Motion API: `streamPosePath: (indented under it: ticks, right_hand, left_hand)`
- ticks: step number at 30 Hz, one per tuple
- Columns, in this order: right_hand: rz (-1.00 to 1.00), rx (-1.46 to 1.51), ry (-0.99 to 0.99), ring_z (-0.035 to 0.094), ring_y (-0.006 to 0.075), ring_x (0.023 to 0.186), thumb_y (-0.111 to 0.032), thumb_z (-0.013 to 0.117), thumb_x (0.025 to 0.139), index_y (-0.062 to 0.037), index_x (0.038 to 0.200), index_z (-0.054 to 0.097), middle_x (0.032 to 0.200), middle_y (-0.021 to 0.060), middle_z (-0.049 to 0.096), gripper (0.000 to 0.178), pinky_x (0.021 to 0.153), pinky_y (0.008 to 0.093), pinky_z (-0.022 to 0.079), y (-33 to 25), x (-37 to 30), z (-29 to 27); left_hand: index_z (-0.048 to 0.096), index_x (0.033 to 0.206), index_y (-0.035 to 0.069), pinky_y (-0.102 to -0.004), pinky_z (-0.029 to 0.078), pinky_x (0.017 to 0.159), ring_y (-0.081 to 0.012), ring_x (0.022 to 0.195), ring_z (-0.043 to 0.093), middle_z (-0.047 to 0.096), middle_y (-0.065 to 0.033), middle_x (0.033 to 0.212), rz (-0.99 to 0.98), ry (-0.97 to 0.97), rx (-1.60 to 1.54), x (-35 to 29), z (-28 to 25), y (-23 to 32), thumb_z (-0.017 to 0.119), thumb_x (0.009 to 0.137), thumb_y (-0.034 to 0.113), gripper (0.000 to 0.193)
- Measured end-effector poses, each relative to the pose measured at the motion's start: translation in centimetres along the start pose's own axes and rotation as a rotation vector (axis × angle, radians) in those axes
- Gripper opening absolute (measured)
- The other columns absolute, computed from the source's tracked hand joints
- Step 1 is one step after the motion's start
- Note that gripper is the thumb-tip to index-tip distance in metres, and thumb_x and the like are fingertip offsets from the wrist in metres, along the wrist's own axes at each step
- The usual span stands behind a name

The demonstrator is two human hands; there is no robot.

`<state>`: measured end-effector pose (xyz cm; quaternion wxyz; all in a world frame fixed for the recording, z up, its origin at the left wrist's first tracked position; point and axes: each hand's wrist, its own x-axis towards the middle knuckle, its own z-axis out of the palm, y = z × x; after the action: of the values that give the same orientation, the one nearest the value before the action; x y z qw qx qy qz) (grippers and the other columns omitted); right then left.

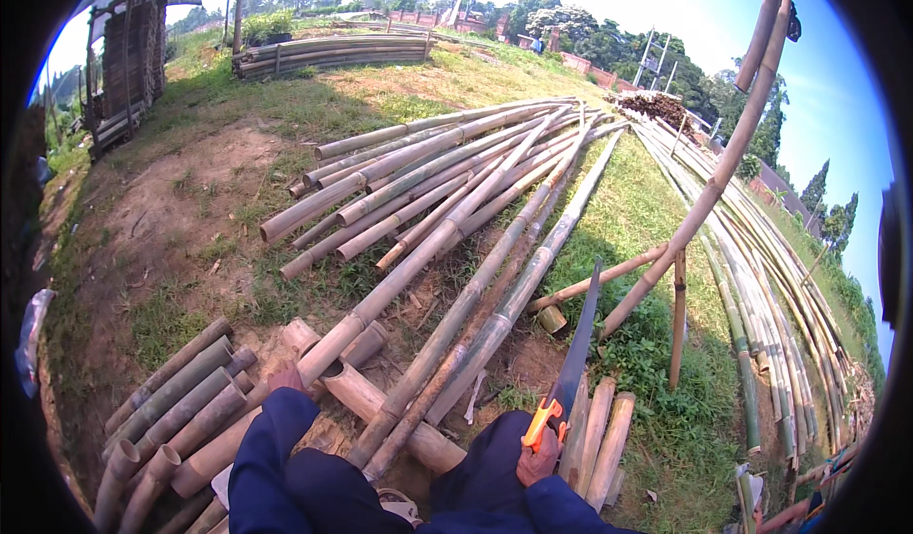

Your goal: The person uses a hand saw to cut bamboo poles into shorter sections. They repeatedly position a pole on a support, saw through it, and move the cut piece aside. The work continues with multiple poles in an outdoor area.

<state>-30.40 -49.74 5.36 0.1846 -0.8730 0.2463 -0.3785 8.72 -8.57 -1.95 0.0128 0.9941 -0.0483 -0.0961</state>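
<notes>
A long bamboo pole (329, 348) runs from the lower left away toward the pile's far end. My left hand (284, 378) lies over it near its close end, fingers bent around its top. In my right hand (539, 456), at my knee, is a handsaw (573, 358) with an orange handle, its blade pointing up and away, apart from the bamboo. Under the long poles lies a thick crosswise bamboo piece (376, 403). Two other long poles (480, 339) pass between my legs and the pile. Short cut bamboo lengths (204, 412) are stacked by my left arm.
More long bamboo poles (409, 168) fan out ahead. A leaning bamboo post (699, 213) with props stands at the right. Beyond it lies a long row of poles (761, 310). Short bamboo pieces (601, 439) lie beside my right hand. Part of another person shows at the lower right edge.
</notes>
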Motion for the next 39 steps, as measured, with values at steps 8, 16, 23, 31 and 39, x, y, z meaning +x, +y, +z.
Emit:
streamPosePath:
  ticks: [8, 16, 23, 31, 39]
  right_hand:
    - [-0.045, -0.029, -0.010, 0.056, 0.0419, 0.090, -0.017, 0.074, 0.083, -0.0024, 0.099, 0.057, 0.089, 0.0164, 0.055, 0.028, 0.083, 0.0496, 0.039, 1.1, -0.2, -0.3]
    - [-0.046, -0.009, -0.044, 0.057, 0.0409, 0.092, -0.017, 0.073, 0.084, -0.0033, 0.103, 0.059, 0.091, 0.0156, 0.058, 0.027, 0.085, 0.0491, 0.039, 1.2, -0.6, -0.3]
    - [0.005, -0.010, -0.048, 0.058, 0.0385, 0.090, -0.009, 0.072, 0.080, -0.0048, 0.097, 0.060, 0.090, 0.0142, 0.059, 0.022, 0.083, 0.0477, 0.039, 0.1, -0.7, -1.0]
    - [0.034, 0.000, -0.061, 0.060, 0.0399, 0.095, -0.006, 0.071, 0.085, -0.0029, 0.110, 0.059, 0.095, 0.0152, 0.061, 0.027, 0.091, 0.0471, 0.041, 0.5, -0.3, -2.4]
    - [0.135, 0.046, -0.056, 0.057, 0.0427, 0.085, -0.010, 0.074, 0.091, 0.0011, 0.113, 0.056, 0.095, 0.0209, 0.059, 0.030, 0.083, 0.0503, 0.044, 1.8, -2.0, -1.7]
  left_hand:
    - [0.052, 0.126, 0.006, -0.0448, 0.049, 0.101, -0.0279, 0.117, 0.066, 0.066, -0.0122, 0.123, 0.065, 0.073, -0.023, -0.9, -0.5, 1.7, 0.092, 0.061, 0.048, 0.088]
    - [0.056, 0.128, 0.003, -0.0458, 0.044, 0.106, -0.0294, 0.113, 0.068, 0.070, -0.0131, 0.117, 0.105, 0.045, -0.060, 0.1, 0.7, 0.7, 0.092, 0.062, 0.044, 0.086]
    - [0.056, 0.131, 0.000, -0.0467, 0.038, 0.113, -0.0303, 0.094, 0.075, 0.076, -0.0149, 0.097, 0.154, 0.174, -0.042, -1.5, 1.3, 0.3, 0.085, 0.063, 0.047, 0.088]
    - [0.058, 0.115, 0.006, -0.0478, 0.039, 0.114, -0.0349, 0.099, 0.073, 0.075, -0.0179, 0.104, 0.105, 0.123, 0.028, -8.6, -2.8, -2.6, 0.084, 0.066, 0.048, 0.069]
    - [0.052, 0.114, 0.009, -0.0461, 0.042, 0.102, -0.0360, 0.109, 0.067, 0.072, -0.0190, 0.108, 0.032, 0.103, 0.142, -20.6, -3.8, -20.1, 0.090, 0.063, 0.039, 0.071]
